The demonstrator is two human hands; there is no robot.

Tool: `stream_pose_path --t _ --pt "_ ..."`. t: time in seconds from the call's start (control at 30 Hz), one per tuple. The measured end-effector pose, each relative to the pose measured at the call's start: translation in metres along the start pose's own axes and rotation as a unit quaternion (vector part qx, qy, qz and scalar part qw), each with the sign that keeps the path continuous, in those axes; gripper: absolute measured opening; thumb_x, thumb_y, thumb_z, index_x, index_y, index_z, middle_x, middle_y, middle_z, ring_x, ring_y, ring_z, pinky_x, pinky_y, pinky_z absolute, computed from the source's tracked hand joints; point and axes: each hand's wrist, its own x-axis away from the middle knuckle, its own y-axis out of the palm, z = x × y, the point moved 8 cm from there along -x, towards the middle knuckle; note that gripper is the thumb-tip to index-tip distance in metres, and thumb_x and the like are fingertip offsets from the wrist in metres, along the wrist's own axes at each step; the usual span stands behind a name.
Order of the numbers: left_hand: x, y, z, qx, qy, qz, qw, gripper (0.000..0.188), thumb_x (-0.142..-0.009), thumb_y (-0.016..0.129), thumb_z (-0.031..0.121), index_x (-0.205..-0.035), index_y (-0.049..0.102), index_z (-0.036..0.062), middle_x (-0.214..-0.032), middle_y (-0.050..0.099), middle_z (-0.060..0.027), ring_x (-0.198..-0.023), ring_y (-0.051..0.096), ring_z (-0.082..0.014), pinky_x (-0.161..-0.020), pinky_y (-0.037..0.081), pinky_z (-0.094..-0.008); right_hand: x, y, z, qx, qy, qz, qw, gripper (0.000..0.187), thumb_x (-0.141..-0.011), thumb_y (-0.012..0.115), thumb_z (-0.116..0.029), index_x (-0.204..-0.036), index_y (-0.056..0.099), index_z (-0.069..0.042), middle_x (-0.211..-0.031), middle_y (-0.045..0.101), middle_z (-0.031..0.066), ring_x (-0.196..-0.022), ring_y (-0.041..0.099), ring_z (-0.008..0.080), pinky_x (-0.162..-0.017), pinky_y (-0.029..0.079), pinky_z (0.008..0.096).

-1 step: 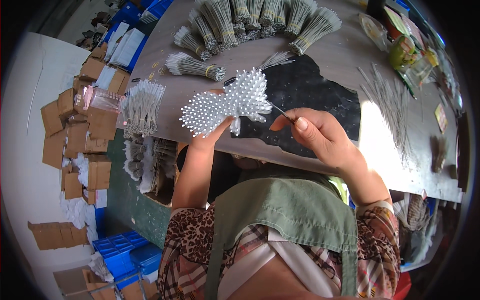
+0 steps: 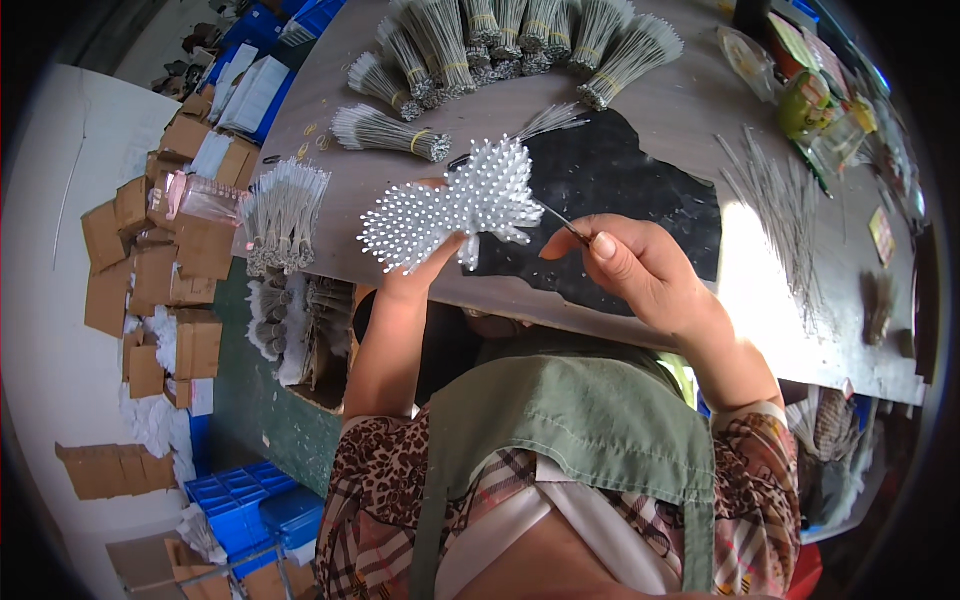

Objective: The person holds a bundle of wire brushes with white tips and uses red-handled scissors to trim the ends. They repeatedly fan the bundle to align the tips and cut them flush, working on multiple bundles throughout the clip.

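Observation:
A white piece (image 2: 425, 225), covered in small rounded white tips, sits in my left hand (image 2: 437, 268). That hand is closed around its underside; most of the fingers are hidden behind it. My right hand (image 2: 640, 268) pinches a thin, dark metal tool (image 2: 565, 222) between thumb and fingers. The tool's far end reaches the right edge of the white piece; whether it touches cannot be made out. Below both hands lies a black mat (image 2: 640, 200) on the table. Just beyond the white piece is a small loose bunch of thin grey stems (image 2: 550, 120).
Banded bundles of grey stems (image 2: 440, 50) line the table's far side, and one bundle (image 2: 390, 135) lies nearer. More bundles (image 2: 285, 215) stand at the left edge. Loose stems (image 2: 775, 215) and plastic bags (image 2: 825, 120) lie right. Cardboard boxes (image 2: 155, 270) and blue crates (image 2: 240, 500) are left.

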Motion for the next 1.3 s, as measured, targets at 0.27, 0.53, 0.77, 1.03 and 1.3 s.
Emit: stream_pose_path --t 0.27,0.53,0.77,1.03,1.3 --pt "-0.011 0.008 0.018 0.211 -0.016 -0.021 0.977 0.045 -0.072 0.076 0.010 -0.112 0.056 0.0022 -0.110 0.059 -0.0099 -0.104 0.056 -0.0252 -0.091 0.043 -0.0385 -0.004 0.000 0.008 -0.011 0.005 -0.001 1.000 0.054 -0.097 0.038 -0.044 -0.104 0.060 0.005 -0.057 0.034 -0.0059 -0.053 0.030 0.0039 -0.051 0.027 0.0206" --pt "-0.021 0.005 0.032 0.375 0.002 -0.036 0.926 0.045 -0.074 0.073 0.009 -0.114 0.055 0.0029 -0.116 0.058 -0.0104 -0.108 0.055 -0.0258 -0.095 0.043 -0.0399 -0.007 0.004 0.013 -0.030 0.027 -0.003 0.999 0.052 -0.098 0.038 -0.042 -0.106 0.059 0.005 -0.059 0.033 -0.0067 -0.053 0.030 0.0035 -0.050 0.026 0.0206" --pt "-0.022 -0.008 0.003 0.374 -0.056 0.019 0.926 0.050 -0.072 0.074 0.010 -0.117 0.054 0.0027 -0.121 0.056 -0.0123 -0.112 0.053 -0.0269 -0.098 0.042 -0.0427 -0.011 0.006 0.020 -0.047 0.032 -0.009 0.998 0.049 -0.099 0.037 -0.038 -0.108 0.058 0.006 -0.059 0.030 -0.0077 -0.055 0.027 0.0026 -0.051 0.027 0.0197" --pt "-0.029 0.007 0.025 0.327 -0.042 0.001 0.944 0.050 -0.071 0.071 -0.003 -0.117 0.054 0.0024 -0.117 0.057 -0.0079 -0.108 0.055 -0.0207 -0.094 0.045 -0.0385 -0.021 0.002 0.038 -0.118 0.046 0.072 0.989 0.047 -0.098 0.039 -0.039 -0.116 0.052 0.002 -0.065 0.040 -0.0050 -0.058 0.036 0.0039 -0.054 0.032 0.0197" --pt "-0.033 0.030 0.045 0.198 0.034 0.138 0.970 0.064 -0.083 0.066 0.041 -0.122 0.045 -0.0046 -0.114 0.055 -0.0101 -0.107 0.053 -0.0194 -0.094 0.040 -0.0322 -0.049 0.000 0.048 -0.037 -0.032 0.191 0.980 0.085 -0.070 0.081 -0.029 -0.135 0.034 0.000 -0.100 0.058 0.0055 -0.070 0.041 0.0047 -0.067 0.039 0.0182"
